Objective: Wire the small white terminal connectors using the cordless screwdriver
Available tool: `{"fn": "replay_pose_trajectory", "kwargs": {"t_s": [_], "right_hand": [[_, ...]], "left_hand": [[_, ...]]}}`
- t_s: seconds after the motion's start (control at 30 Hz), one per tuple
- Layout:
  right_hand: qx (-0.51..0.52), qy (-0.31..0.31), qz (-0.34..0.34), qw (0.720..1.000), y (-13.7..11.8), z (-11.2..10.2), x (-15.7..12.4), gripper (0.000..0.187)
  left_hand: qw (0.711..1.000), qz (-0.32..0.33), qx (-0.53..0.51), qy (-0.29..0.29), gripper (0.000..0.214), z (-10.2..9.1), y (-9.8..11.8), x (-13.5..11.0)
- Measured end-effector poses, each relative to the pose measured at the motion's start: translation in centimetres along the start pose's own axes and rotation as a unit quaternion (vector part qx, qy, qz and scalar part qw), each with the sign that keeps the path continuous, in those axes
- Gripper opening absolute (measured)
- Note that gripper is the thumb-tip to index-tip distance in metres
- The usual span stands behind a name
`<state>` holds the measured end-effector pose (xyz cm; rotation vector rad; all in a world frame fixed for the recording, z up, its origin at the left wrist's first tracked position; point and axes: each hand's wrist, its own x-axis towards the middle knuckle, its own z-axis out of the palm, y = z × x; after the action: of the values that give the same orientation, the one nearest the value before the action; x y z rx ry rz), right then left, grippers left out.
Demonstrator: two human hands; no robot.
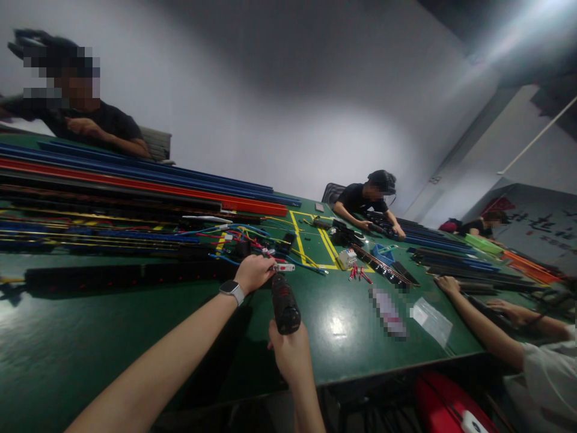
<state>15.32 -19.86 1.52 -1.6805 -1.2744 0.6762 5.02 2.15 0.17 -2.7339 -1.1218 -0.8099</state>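
Currently R of 2 hands [292, 352] grips 1 blk drill [285, 305].

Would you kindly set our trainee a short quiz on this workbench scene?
1. Short answer: which of the camera wearer's grips holds the black power tool?
2. True or false: the wristwatch is on the wearer's right arm.
3. Multiple choice: what colour is the line marking on the tabletop? (a) white (b) yellow (c) purple

Key:
1. The right grip.
2. False; it is on the left arm.
3. (b) yellow.
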Motion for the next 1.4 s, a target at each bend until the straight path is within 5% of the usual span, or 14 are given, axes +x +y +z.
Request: {"fn": "replay_pose_trajectory", "kwargs": {"t_s": [1.4], "right_hand": [[-0.001, 0.004, 0.011, 1.0, -0.9, 0.0, -0.1, 0.022]], "left_hand": [[1.0, 0.006, 0.003, 0.007, 0.024, 0.3, -0.1, 0.0]]}}
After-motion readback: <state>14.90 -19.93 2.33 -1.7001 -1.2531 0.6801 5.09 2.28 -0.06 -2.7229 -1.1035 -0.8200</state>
